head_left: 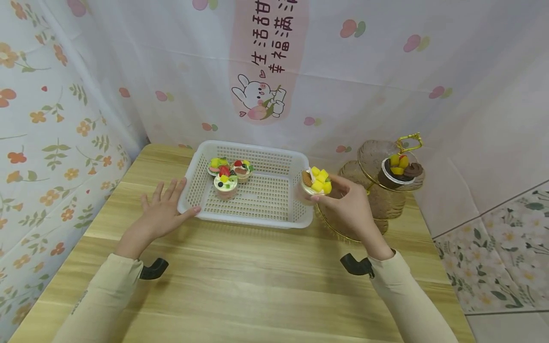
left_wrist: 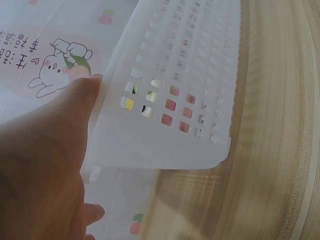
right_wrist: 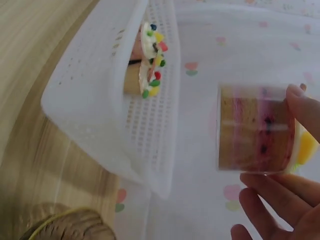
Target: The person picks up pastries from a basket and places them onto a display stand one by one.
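Observation:
My right hand (head_left: 349, 205) grips a clear dessert cup (right_wrist: 257, 129) topped with yellow fruit cubes and a biscuit. It is held up at the right end of a white plastic basket (head_left: 257, 219). Layers of cake and pink filling show through the cup's side in the right wrist view. Three small dessert cups (head_left: 226, 186) with fruit toppings stand together in the basket's left part. At the basket's left end, my left hand (head_left: 165, 209) lies with fingers spread and the thumb touching the rim.
Right of the basket stands a tiered glass stand (head_left: 377, 205) with gold rims and a gold handle (head_left: 409, 141). A dark chocolate cupcake (head_left: 399, 171) with fruit sits on its upper tier. The wooden table (head_left: 257, 286) meets a patterned cloth (head_left: 180, 95) behind.

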`<action>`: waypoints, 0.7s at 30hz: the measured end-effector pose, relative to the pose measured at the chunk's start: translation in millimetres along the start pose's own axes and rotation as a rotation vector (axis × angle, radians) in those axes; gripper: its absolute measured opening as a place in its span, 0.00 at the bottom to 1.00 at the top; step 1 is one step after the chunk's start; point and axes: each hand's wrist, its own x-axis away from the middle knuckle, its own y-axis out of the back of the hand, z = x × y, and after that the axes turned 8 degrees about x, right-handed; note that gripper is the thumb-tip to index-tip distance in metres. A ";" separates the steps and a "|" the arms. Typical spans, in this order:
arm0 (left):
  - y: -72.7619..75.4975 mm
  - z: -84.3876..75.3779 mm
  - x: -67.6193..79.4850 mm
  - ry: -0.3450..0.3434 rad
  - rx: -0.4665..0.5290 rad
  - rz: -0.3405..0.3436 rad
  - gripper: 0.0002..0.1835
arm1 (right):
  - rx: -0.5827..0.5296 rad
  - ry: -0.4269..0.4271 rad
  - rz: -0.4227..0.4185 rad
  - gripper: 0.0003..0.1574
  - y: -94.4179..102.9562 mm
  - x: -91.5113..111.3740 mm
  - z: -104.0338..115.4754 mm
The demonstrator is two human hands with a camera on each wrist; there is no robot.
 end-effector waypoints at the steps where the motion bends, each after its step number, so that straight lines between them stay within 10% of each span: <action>1: -0.1 -0.1 0.0 -0.002 0.001 0.000 0.53 | 0.003 -0.006 -0.016 0.47 1.4 2.9 -1.2; 21: -0.5 -2.2 0.8 0.003 -0.004 0.001 0.53 | 0.058 -0.131 -0.363 0.43 19.0 48.6 -25.5</action>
